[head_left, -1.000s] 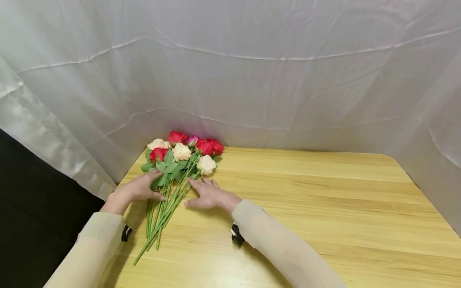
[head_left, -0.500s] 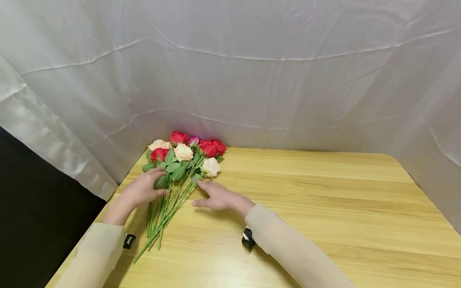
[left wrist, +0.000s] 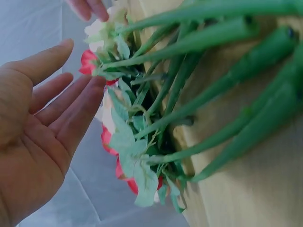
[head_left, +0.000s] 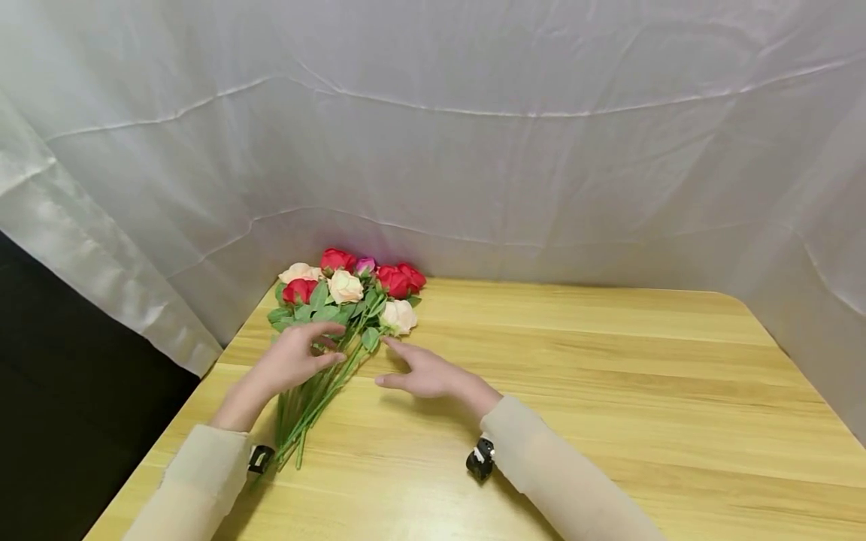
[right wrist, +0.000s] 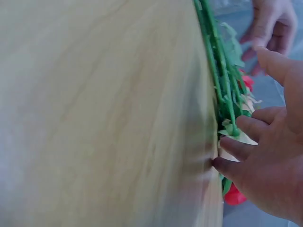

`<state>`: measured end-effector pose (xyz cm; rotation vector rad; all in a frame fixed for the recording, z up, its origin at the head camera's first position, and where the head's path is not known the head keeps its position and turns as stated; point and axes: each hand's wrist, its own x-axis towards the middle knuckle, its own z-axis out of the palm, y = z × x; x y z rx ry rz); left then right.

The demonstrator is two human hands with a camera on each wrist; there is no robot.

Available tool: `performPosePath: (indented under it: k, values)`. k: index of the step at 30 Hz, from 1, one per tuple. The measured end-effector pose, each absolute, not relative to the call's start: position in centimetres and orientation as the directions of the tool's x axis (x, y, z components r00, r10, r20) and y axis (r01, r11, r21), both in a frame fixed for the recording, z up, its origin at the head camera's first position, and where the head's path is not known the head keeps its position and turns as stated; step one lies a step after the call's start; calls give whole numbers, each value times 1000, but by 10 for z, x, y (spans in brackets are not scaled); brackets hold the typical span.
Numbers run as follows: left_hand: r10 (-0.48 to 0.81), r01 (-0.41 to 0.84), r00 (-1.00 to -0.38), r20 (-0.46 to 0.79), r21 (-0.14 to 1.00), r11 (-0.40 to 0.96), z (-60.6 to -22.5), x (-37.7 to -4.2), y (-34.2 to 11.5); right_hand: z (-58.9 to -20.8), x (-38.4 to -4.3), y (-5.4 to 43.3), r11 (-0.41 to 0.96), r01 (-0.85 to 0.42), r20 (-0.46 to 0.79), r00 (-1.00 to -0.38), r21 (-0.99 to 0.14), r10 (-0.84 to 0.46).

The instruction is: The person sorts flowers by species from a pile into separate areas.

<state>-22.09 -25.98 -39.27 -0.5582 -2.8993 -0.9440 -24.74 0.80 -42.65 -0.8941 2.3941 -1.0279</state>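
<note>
- The flowers [head_left: 346,286] lie in a loose bunch at the far left corner of the bench [head_left: 575,398], heads near the hanging cloth [head_left: 507,150], stems [head_left: 323,400] slanting toward the near side.
- The left hand [head_left: 298,355] is over the upper stems, fingers loosely bent, grasping nothing; I can't tell whether it touches a leaf.
- The right hand [head_left: 422,373] is just beside the bunch, fingers spread and unclenched, holding nothing. Its fingertips come close to the white flower [head_left: 399,317]; contact is unclear.
- The stems cross and no tie shows, so tugging one could drag its neighbours along or fan the bunch apart.
- The leaves [head_left: 370,338] overlap thickly; lifting a single flower could snag them and bend or pull them loose.
- A grip taken high, among the leaves, might miss the outer stems, which would then slip out for want of pressure.
- The left wrist camera [head_left: 260,458] overlaps the lower stem ends in the head view; a low sweep of that arm could catch them and swing the heads round.
- A shove away from the person could crush petals against the cloth; one leftward could tip flowers off the bench's side.
</note>
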Motion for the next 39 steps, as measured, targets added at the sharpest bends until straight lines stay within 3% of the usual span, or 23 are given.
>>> performPosePath:
  k: [7, 21, 39]
  values:
    - [366, 329, -929, 50, 563, 758, -402, -224, -249, -424, -240, 19, 469, -313, -89, -749, -826, -656]
    - [380, 327, -925, -8, 491, 807, -413, -231, -230, -424, -224, 30, 296, -121, -114, -735, -948, -668]
    - [345, 186, -935, -80, 719, 670, -418, -234, -232, -428, -219, 34, 232, -48, -122, -739, -971, -663]
